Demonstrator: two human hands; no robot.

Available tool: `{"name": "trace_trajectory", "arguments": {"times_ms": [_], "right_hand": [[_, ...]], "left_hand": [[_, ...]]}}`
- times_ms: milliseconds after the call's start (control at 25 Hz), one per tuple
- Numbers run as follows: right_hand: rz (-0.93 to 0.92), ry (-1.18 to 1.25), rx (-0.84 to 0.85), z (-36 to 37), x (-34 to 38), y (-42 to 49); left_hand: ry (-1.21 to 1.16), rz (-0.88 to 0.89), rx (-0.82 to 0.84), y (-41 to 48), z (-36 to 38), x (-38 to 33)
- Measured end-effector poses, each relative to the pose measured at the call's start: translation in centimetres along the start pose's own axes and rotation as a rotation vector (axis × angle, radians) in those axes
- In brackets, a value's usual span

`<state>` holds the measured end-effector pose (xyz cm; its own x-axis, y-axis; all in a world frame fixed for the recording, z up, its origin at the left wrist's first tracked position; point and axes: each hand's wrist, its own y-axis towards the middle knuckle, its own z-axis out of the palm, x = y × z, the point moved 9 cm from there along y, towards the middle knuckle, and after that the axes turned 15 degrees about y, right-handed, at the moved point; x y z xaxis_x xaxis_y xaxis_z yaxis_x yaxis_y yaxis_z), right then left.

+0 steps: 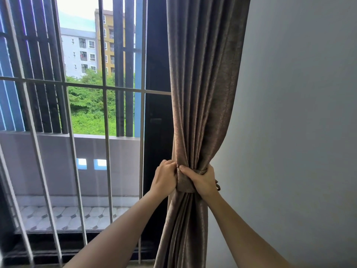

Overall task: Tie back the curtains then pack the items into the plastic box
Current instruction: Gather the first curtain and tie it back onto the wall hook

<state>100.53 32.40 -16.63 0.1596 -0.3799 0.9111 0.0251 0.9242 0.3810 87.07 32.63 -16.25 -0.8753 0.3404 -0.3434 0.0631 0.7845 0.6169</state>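
Brown curtain [202, 84] drawn aside to the right, just beside the pale grey wall [289, 113]. Pleats squeezed into a narrow waist low down, fanning out again below. Around that waist, a tieback band [183, 184] of the same brown cloth, wrapped round the bundle.

Left grip [165, 176] closed on the left side of the gathered curtain, fingers [171, 165] curled into the fabric at the band's upper edge, back of the hand toward the camera. Right grip [201, 180] clamped round the band and the folds from the right, thumb [186, 169] laid across the front, its tip touching the left grip. Left forearm [119, 229] and right forearm [241, 229] bare, reaching up from the bottom of the view.

Just behind the right wrist, a small dark loop [218, 186], perhaps the band's free end or a cord; too small to tell.

Left of the curtain, a dark door frame [156, 93], then pale window bars [105, 117] standing upright, joined by one crossbar. Beyond the bars, a grey balcony parapet [48, 161] and a tiled balcony floor [63, 219]. Further off, green trees [88, 105] and apartment blocks [81, 51].
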Motion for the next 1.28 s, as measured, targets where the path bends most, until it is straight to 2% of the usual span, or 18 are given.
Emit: {"name": "trace_trajectory", "arguments": {"times_ms": [80,200,280,440,640,720,920,1080,1280], "right_hand": [[0.0,-0.008,0.0,0.1,0.0,-0.1],[-0.005,0.003,-0.016,0.2,0.1,-0.2],[-0.008,0.028,-0.029,0.0,0.0,-0.1],[-0.008,0.041,-0.048,-0.4,-0.2,0.2],[-0.001,0.037,-0.02,0.2,-0.3,0.1],[0.0,0.023,-0.021,0.4,-0.3,0.0],[0.02,-0.01,-0.035,0.2,-0.5,0.1],[0.029,-0.033,-0.015,0.1,-0.1,-0.1],[-0.098,-0.109,-0.013,2.4,2.7,-0.5]], "left_hand": [[-0.083,0.039,-0.043,-0.1,-0.6,-0.4],[-0.396,-0.027,-0.007,-0.6,-0.7,-0.2],[-0.475,-0.085,0.033,-1.0,-0.3,0.1],[-0.115,-0.112,0.151,-0.4,0.0,0.4],[-0.077,0.041,0.275,-0.2,-1.1,-0.1],[-0.139,0.019,0.343,-1.0,-0.8,0.3],[0.031,-0.034,0.292,-1.4,-1.1,0.0],[0.146,0.033,0.399,-1.0,-1.9,1.2],[-0.04,-0.21,0.226,-0.4,-2.9,3.4]]}}
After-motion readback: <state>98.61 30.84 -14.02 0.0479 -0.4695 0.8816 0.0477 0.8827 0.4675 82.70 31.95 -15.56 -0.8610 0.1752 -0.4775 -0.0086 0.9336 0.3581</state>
